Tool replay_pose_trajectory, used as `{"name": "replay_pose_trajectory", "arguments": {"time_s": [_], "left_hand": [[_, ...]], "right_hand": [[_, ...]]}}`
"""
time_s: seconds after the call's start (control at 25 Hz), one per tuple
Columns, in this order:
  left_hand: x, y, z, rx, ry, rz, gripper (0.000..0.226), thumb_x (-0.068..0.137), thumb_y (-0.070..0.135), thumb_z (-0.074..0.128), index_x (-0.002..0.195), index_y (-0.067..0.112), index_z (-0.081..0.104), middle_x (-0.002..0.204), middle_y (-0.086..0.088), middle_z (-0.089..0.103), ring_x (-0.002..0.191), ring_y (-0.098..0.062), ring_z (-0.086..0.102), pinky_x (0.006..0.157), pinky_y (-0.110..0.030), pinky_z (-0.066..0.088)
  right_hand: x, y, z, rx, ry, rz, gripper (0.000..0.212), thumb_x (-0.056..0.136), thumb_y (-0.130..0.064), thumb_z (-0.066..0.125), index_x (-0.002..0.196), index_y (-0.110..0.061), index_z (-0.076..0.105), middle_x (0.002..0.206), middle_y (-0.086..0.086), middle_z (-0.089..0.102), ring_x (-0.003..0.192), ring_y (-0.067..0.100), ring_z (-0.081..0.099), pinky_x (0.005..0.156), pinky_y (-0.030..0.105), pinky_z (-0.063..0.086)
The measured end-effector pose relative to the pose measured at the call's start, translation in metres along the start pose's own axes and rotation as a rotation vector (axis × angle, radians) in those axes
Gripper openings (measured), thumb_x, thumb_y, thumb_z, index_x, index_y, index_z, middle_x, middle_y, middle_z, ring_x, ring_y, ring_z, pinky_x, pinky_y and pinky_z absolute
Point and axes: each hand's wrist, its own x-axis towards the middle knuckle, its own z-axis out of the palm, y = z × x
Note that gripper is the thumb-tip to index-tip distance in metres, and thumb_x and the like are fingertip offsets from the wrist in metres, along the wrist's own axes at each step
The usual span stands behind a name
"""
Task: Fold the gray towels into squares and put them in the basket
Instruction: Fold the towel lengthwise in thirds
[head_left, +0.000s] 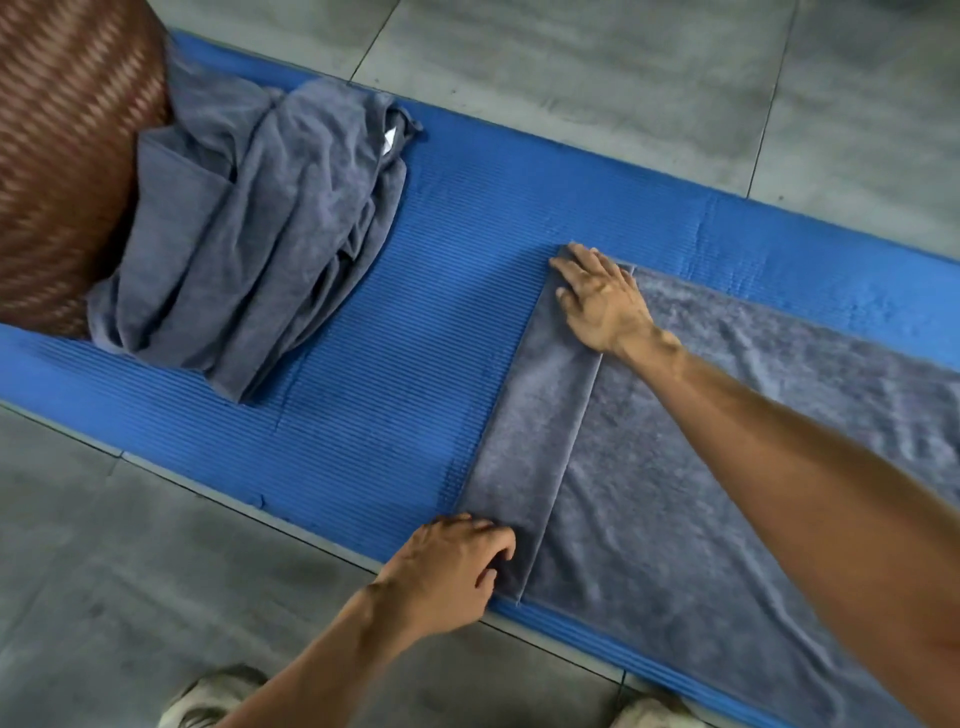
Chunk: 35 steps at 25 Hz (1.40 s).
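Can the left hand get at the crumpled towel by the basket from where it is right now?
Probably yes, once it lets go. The left hand is gripping the near corner of the flat towel, and only bare blue mat lies between it and the crumpled towel. Whether the arm stretches that far is uncertain.

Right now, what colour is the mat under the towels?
Blue, with fine ribbing; the mat shows in the head view.

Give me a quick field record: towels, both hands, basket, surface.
flat towel: gray towel spread on the blue mat, its left end folded over as a narrow flap
left hand: grips the flap's near corner
right hand: fingers spread, pressing the flap's far corner
unfolded towels: crumpled gray pile against the basket
basket: brown woven basket, far left
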Motion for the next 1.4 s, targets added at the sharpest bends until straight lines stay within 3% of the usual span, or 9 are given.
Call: {"name": "replay_pose_trajectory", "arguments": {"time_s": [0.12, 0.24, 0.44, 0.64, 0.8, 0.96, 1.08, 1.16, 1.4], "left_hand": [[0.013, 0.001, -0.011, -0.118, 0.255, -0.203, 0.024, 0.095, 0.032, 0.05, 0.12, 0.031, 0.047, 0.116, 0.013, 0.054, 0.108, -0.011, 0.053, 0.088, -0.031, 0.049], [0.033, -0.001, -0.016, -0.146, 0.362, -0.395, 0.044, 0.095, 0.038, 0.054, 0.134, 0.024, 0.04, 0.126, 0.005, 0.051, 0.114, -0.018, 0.051, 0.093, -0.033, 0.045], [0.052, -0.003, -0.021, -0.303, 0.319, -0.487, 0.019, 0.092, 0.034, 0.06, 0.102, 0.019, 0.053, 0.101, 0.002, 0.062, 0.099, -0.018, 0.059, 0.086, -0.031, 0.045], [0.049, -0.008, -0.021, -0.348, 0.347, -0.448, 0.015, 0.091, 0.027, 0.06, 0.099, 0.025, 0.048, 0.09, 0.012, 0.054, 0.094, -0.013, 0.058, 0.077, -0.022, 0.038], [0.051, -0.011, -0.024, -0.398, 0.342, -0.426, 0.029, 0.091, 0.022, 0.061, 0.119, 0.021, 0.052, 0.104, 0.007, 0.061, 0.101, -0.014, 0.059, 0.084, -0.023, 0.042], [0.06, -0.025, -0.037, -0.408, 0.426, -0.453, 0.034, 0.091, 0.018, 0.062, 0.124, 0.018, 0.053, 0.103, 0.004, 0.059, 0.094, -0.013, 0.056, 0.08, -0.019, 0.038], [0.068, -0.036, -0.045, -0.392, 0.401, -0.46, 0.037, 0.089, 0.016, 0.064, 0.124, 0.017, 0.051, 0.084, 0.012, 0.053, 0.081, -0.01, 0.052, 0.072, -0.017, 0.034], [0.072, -0.038, -0.044, -0.358, 0.359, -0.454, 0.04, 0.088, 0.018, 0.064, 0.124, 0.018, 0.048, 0.082, 0.007, 0.059, 0.083, -0.016, 0.059, 0.073, -0.025, 0.041], [0.075, -0.032, -0.049, -0.372, 0.36, -0.52, 0.033, 0.083, 0.021, 0.067, 0.113, 0.019, 0.053, 0.098, -0.007, 0.07, 0.095, -0.032, 0.065, 0.082, -0.036, 0.047]], "right_hand": [[0.008, 0.007, -0.011, -0.047, 0.191, 0.157, 0.05, 0.09, -0.007, 0.047, 0.139, -0.012, 0.046, 0.144, 0.008, 0.044, 0.124, 0.037, 0.043, 0.098, 0.044, 0.036], [0.022, 0.021, -0.021, 0.065, 0.115, 0.277, 0.036, 0.088, -0.007, 0.051, 0.123, -0.011, 0.056, 0.13, 0.014, 0.051, 0.116, 0.037, 0.053, 0.093, 0.04, 0.042], [0.033, 0.025, -0.029, 0.205, 0.071, 0.358, 0.021, 0.089, -0.017, 0.057, 0.108, -0.019, 0.064, 0.12, 0.007, 0.058, 0.111, 0.03, 0.058, 0.089, 0.031, 0.045], [0.035, 0.022, -0.022, 0.402, 0.001, 0.434, 0.032, 0.089, -0.008, 0.053, 0.119, -0.018, 0.058, 0.081, 0.004, 0.063, 0.055, 0.018, 0.061, 0.04, 0.015, 0.047], [0.041, 0.017, -0.026, 0.671, 0.043, 0.531, 0.028, 0.095, -0.006, 0.055, 0.121, -0.013, 0.058, 0.071, 0.007, 0.062, 0.053, 0.015, 0.061, 0.043, 0.026, 0.056], [0.059, 0.009, -0.03, 0.682, 0.126, 0.502, 0.02, 0.095, -0.007, 0.055, 0.114, -0.006, 0.06, 0.074, 0.007, 0.062, 0.057, 0.016, 0.062, 0.048, 0.028, 0.058], [0.063, -0.001, -0.026, 0.572, 0.124, 0.411, 0.036, 0.093, -0.011, 0.058, 0.129, -0.014, 0.055, 0.112, 0.011, 0.064, 0.088, 0.024, 0.067, 0.08, 0.034, 0.059], [0.048, -0.004, -0.019, 0.522, 0.184, 0.291, 0.052, 0.09, -0.007, 0.059, 0.14, -0.016, 0.045, 0.139, 0.011, 0.047, 0.105, 0.026, 0.06, 0.1, 0.033, 0.047], [-0.032, -0.018, 0.024, 0.24, 0.377, 0.056, 0.045, 0.077, -0.006, 0.058, 0.122, -0.012, 0.058, 0.122, 0.009, 0.055, 0.104, 0.035, 0.054, 0.086, 0.046, 0.047]]}}
